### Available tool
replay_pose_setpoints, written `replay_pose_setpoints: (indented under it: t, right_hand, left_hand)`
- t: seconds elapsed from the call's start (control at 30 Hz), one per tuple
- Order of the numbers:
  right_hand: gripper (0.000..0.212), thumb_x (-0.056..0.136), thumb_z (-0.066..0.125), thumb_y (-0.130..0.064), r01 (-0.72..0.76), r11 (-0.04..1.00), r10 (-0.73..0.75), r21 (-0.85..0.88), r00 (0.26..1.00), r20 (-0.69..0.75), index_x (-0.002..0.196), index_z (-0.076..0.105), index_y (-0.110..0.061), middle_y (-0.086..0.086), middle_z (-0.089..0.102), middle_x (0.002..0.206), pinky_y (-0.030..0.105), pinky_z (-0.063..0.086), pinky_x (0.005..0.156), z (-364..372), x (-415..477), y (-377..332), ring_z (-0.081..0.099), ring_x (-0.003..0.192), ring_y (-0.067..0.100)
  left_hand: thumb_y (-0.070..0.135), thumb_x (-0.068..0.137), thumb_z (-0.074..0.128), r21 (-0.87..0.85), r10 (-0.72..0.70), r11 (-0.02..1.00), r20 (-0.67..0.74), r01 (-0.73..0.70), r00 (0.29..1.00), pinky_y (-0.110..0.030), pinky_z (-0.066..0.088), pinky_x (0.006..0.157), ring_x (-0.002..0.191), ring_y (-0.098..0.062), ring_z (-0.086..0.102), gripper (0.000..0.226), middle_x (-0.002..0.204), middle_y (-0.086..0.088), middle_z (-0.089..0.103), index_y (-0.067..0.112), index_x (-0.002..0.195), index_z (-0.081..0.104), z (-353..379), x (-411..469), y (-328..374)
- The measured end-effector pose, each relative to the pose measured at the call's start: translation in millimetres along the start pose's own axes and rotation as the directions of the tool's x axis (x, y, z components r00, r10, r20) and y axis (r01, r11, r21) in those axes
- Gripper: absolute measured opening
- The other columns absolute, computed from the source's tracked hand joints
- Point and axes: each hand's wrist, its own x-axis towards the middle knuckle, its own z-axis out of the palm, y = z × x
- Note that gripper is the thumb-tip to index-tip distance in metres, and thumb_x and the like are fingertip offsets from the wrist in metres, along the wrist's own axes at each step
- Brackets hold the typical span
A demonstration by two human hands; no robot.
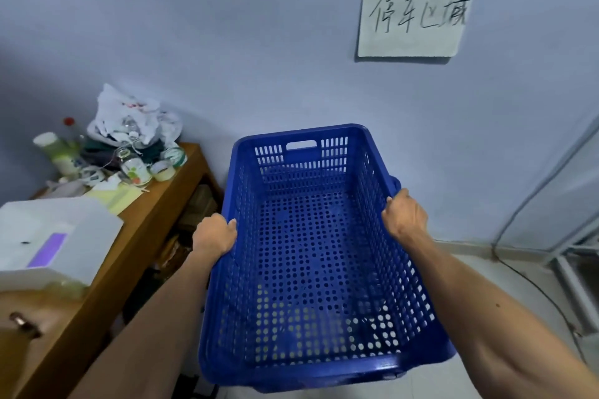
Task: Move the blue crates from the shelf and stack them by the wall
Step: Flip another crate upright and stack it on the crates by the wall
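A blue perforated plastic crate (311, 256) fills the middle of the view, its open top toward me and its far short end, with a handle slot, close to the pale wall. My left hand (214, 233) grips the crate's left long rim. My right hand (403, 215) grips the right long rim. Nothing lies inside the crate. Through the holes in its bottom I see light floor and a darker blue shape, too unclear to identify. No shelf is in view.
A wooden table (155, 220) stands to the left, close to the crate, cluttered with bottles, jars, a white bag (129, 113) and a white box (55, 236). A handwritten paper sign (415, 13) hangs on the wall. A metal frame and cable (531, 194) stand at the right.
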Motion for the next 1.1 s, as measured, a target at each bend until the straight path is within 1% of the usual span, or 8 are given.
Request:
replay_pose_setpoints:
  t: [0.3,0.5,0.7,0.8,0.87,0.97,1.03,1.1]
  right_hand:
    - [0.030,0.102,0.037,-0.025,0.142,0.988,-0.137,-0.062,0.987,0.079,0.117,0.047,-0.001,0.019,0.062,0.109,0.039,0.039,0.068,26,49,-7,0.063,0.093,0.041]
    - [0.032,0.098,0.048,-0.022,0.123,0.983,-0.103,-0.138,0.984,0.146,0.122,0.046,0.000,0.021,0.054,0.119,0.041,0.042,0.070,21,72,-20,0.060,0.100,0.040]
    - [0.052,0.088,0.060,-0.027,0.072,0.973,-0.031,-0.219,0.983,0.183,0.130,0.044,0.000,0.017,0.047,0.126,0.043,0.045,0.088,18,77,-27,0.050,0.113,0.034]
    - [0.057,0.083,0.061,-0.029,0.187,0.896,-0.175,-0.402,0.982,0.068,0.129,0.045,0.000,0.017,0.046,0.123,0.042,0.042,0.095,17,64,-39,0.047,0.111,0.033]
    - [0.051,0.085,0.058,-0.031,0.316,0.855,-0.310,-0.410,0.947,0.082,0.126,0.048,-0.002,0.018,0.046,0.124,0.044,0.040,0.097,17,47,-59,0.046,0.113,0.034]
    - [0.039,0.093,0.047,-0.041,0.474,0.830,-0.388,-0.295,0.870,0.305,0.112,0.056,-0.008,0.017,0.050,0.124,0.045,0.041,0.095,24,7,-102,0.050,0.113,0.033]
    - [0.039,0.097,0.042,-0.046,0.500,0.863,-0.389,-0.076,0.753,0.531,0.078,0.053,-0.014,0.014,0.056,0.097,0.039,0.046,0.078,32,-24,-129,0.056,0.085,0.029]
    - [0.051,0.096,0.041,-0.057,0.414,0.902,-0.386,0.125,0.640,0.664,0.066,0.042,-0.017,0.005,0.046,0.067,0.033,0.040,0.060,42,-60,-151,0.043,0.057,0.023]
  left_hand:
    - [0.053,0.101,0.030,-0.139,-0.178,0.975,-0.027,0.173,0.984,-0.037,0.047,0.065,0.077,-0.025,0.058,0.053,0.089,-0.010,0.061,0.007,0.093,0.055,30,-11,6]
    - [0.051,0.103,0.019,-0.278,-0.242,0.928,0.057,0.248,0.969,-0.040,0.040,0.072,0.082,-0.025,0.056,0.060,0.096,-0.012,0.059,0.004,0.105,0.056,29,-1,23]
    - [0.049,0.105,0.020,-0.315,-0.264,0.903,0.129,0.291,0.956,-0.037,0.039,0.072,0.085,-0.021,0.056,0.056,0.100,-0.010,0.058,0.005,0.116,0.054,27,4,32]
    - [0.048,0.104,0.020,-0.299,-0.247,0.912,0.150,0.282,0.957,-0.038,0.041,0.072,0.085,-0.023,0.057,0.059,0.099,-0.010,0.059,0.004,0.117,0.056,24,7,31]
    - [0.047,0.105,0.020,-0.289,-0.236,0.917,0.166,0.276,0.958,-0.038,0.043,0.072,0.083,-0.024,0.056,0.058,0.097,-0.010,0.057,0.002,0.118,0.055,21,8,32]
    - [0.049,0.103,0.023,-0.306,-0.203,0.915,0.211,0.262,0.956,-0.042,0.055,0.079,0.089,-0.029,0.061,0.058,0.106,-0.013,0.058,0.003,0.122,0.051,12,10,32]
    - [0.049,0.102,0.026,-0.321,-0.189,0.910,0.239,0.261,0.953,-0.045,0.057,0.082,0.091,-0.031,0.063,0.055,0.109,-0.014,0.060,0.004,0.122,0.051,4,11,34]
    - [0.046,0.102,0.029,-0.326,-0.169,0.914,0.236,0.242,0.957,-0.041,0.057,0.081,0.090,-0.031,0.065,0.052,0.110,-0.014,0.063,0.005,0.121,0.055,-3,13,35]
